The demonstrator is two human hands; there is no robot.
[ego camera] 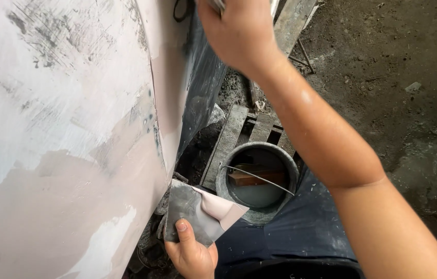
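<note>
Gripping filler board [203,214] (pink-smeared) in left hand [192,256] | right hand [239,31] raised

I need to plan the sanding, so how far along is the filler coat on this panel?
Pink filler already covers much of the panel. The left hand holds a board loaded with filler; the right hand grips a tool at the top edge. Grey scuffed patches remain uncovered.

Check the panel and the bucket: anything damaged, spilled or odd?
The panel is patchy: pinkish filler over grey, with dark scuffs near the top. The bucket stands upright, with a wood piece inside. No spill. The left hand holds a filler-smeared plate.
</note>
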